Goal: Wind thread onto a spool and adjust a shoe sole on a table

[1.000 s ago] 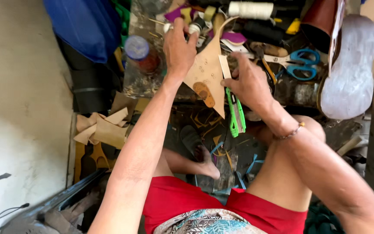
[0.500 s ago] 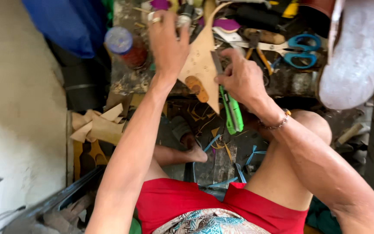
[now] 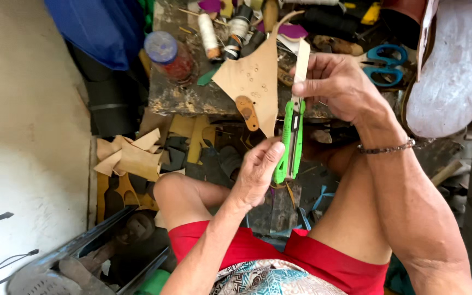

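left hand grips the bottom of a green utility knife, right hand pinches its extended blade. tan leather piece sits just behind, blue scissors on the cluttered workbench.

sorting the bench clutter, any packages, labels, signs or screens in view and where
No signs, screens or readable labels show.
Jar: on the bench edge, upper left; round, clear, blue lid, red contents.
Thread spools: bench top, right of the jar; cylinders, white thread.
Blue bag: top left corner, beside the bench; soft and plain.
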